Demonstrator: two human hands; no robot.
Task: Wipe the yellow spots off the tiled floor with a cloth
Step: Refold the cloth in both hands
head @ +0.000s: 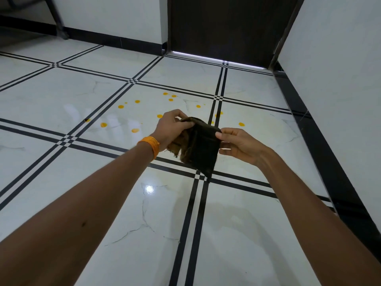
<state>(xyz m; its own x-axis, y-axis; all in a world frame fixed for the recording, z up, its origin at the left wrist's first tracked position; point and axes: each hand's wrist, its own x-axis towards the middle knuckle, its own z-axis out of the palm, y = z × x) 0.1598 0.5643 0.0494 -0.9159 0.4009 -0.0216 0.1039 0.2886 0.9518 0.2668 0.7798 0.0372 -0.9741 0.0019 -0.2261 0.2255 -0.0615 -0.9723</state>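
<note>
Hands, left [173, 129] and right [237, 145], pinch the dark cloth [201, 149] up in the air, near the yellow spots [135, 130] on the floor [103, 203] farther off, so folding it flat first should help it wipe well.

Dim, sharp; floor [82, 96] glare (wide-angle bowed edges)
</note>
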